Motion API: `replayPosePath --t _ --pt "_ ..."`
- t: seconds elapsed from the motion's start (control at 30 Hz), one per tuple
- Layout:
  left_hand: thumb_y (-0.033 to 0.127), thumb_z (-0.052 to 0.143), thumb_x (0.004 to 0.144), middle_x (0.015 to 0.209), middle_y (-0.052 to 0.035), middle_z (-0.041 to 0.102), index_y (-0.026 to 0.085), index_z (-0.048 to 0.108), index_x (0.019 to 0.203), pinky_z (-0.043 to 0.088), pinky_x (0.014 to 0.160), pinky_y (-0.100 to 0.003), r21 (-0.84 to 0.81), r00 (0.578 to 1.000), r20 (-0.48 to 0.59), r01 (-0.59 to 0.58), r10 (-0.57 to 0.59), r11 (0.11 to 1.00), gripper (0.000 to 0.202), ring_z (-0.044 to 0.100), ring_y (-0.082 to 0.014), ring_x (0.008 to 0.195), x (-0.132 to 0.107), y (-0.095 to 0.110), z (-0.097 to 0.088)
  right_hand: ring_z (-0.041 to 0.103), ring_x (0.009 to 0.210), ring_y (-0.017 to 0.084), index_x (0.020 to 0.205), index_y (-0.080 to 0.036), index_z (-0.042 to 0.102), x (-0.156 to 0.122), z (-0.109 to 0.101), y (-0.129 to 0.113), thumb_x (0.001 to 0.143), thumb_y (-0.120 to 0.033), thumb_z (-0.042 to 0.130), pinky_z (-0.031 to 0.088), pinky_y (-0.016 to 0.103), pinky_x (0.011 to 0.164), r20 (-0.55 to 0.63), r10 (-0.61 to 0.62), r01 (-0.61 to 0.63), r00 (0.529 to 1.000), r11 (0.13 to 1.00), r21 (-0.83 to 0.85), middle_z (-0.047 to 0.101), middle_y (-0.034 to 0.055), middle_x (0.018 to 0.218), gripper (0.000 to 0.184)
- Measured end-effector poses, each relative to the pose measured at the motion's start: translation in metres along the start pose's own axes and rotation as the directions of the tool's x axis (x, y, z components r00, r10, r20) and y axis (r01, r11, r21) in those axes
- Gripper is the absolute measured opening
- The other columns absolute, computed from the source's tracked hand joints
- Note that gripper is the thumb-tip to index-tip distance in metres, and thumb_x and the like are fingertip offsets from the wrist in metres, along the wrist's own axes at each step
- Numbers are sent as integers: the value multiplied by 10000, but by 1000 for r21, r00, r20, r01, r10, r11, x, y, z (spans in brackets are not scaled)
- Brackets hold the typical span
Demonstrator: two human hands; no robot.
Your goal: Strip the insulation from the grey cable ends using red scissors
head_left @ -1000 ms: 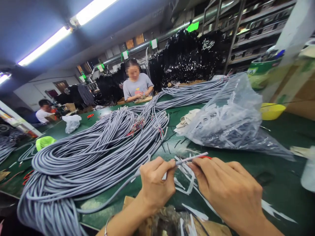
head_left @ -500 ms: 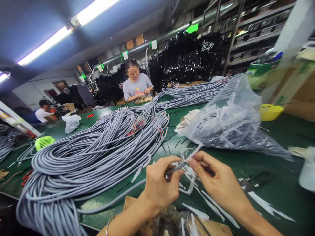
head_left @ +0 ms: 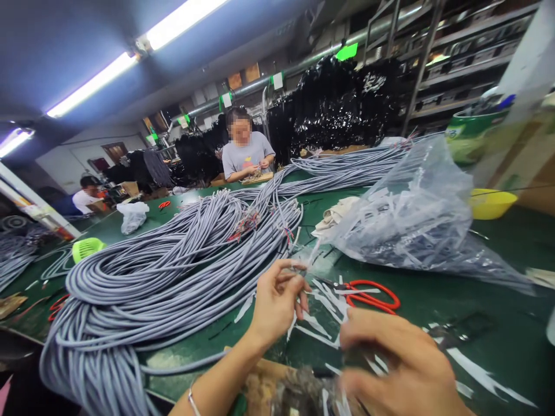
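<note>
My left hand point(head_left: 280, 297) is closed, its fingers curled around the end of a grey cable point(head_left: 182, 367) that runs in from the lower left behind my wrist. A pale, thin end point(head_left: 315, 251) sticks up past the fingertips, blurred. My right hand point(head_left: 396, 358) is lower and nearer, smeared by motion, with thumb and fingers apart and nothing visible between them. Just beyond it lie red-handled scissors point(head_left: 373, 296) on the green table, their blades among white strips point(head_left: 327, 300). A large bundle of grey cables point(head_left: 173, 271) fills the left side.
A clear plastic bag point(head_left: 403, 231) of pale scraps stands beyond my right hand, near a yellow bowl point(head_left: 494, 203). Dark cutters point(head_left: 463, 332) lie at right. A green fan-like object point(head_left: 88, 249) sits left. A co-worker point(head_left: 248, 153) sits across the table.
My right hand has let go of the cable end and moved down toward me, its fingers opening. The red-handled scissors have come into view. The view has shifted slightly.
</note>
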State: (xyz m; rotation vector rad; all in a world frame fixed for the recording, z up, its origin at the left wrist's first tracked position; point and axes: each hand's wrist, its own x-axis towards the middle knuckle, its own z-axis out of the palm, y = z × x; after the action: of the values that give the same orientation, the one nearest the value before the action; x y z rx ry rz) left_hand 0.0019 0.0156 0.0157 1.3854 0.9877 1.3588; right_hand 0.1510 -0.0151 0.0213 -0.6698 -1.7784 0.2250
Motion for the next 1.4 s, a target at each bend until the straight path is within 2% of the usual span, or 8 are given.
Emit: replayPosePath --t 0.13,0.3,0.47,0.6,0.83,0.97,1.13,1.4 --pt "438 661 736 512 67 525 163 496 872 286 266 -96 -225 983 182 75 -34 971 349 423 -27 293 3 4 -2 447 347 73 734 -194 629 0 12 13 818 -400 555 385 168 365 -142 189 -209 972 968 -139 480 -53 441 235" --pt "421 685 726 518 70 537 155 497 876 254 258 -74 -275 970 237 120 -54 954 358 413 -9 273 0 5 0 519 381 81 885 -186 686 -1 14 17 838 -281 513 447 173 438 -194 199 -233 961 957 -174 632 -20 544 203" --pt "442 713 681 477 84 525 161 490 820 237 250 -83 -260 965 244 165 -101 951 385 361 1 237 -3 4 3 539 381 104 883 -126 681 4 10 17 853 -238 446 426 183 392 -49 186 -192 981 971 -142 650 18 546 262" --pt "471 731 626 449 71 535 161 500 743 220 235 -111 -207 974 170 183 -149 961 403 353 -19 224 -4 4 7 571 439 112 785 -157 656 8 11 19 848 -205 402 431 191 431 11 111 -108 994 983 -146 659 31 596 266" --pt "234 700 629 530 14 597 130 598 606 415 439 -151 -16 975 -202 86 -87 996 147 577 -93 491 -4 6 10 355 359 68 495 -196 442 6 14 21 746 -145 388 299 178 374 170 160 -129 973 975 -178 386 -56 409 262" --pt "239 690 635 538 16 609 135 587 618 460 522 -166 -54 963 -261 49 -61 997 148 568 -80 504 -1 5 10 259 378 65 486 -210 300 8 14 18 694 -140 350 238 180 362 222 199 -174 955 977 -124 257 -66 430 225" --pt "432 715 608 504 32 577 151 499 634 491 475 -191 -208 949 -280 90 -147 974 355 564 -88 459 5 6 7 236 398 73 508 -216 253 8 15 16 700 -168 352 213 195 367 272 243 -226 931 970 -95 220 -63 459 222" --pt "576 674 604 491 62 561 183 409 725 280 255 -105 -106 977 -25 208 -212 972 489 441 -49 285 16 12 -13 256 393 81 484 -211 354 0 16 25 709 -153 374 233 204 385 353 205 -169 913 977 -131 269 -63 437 233"
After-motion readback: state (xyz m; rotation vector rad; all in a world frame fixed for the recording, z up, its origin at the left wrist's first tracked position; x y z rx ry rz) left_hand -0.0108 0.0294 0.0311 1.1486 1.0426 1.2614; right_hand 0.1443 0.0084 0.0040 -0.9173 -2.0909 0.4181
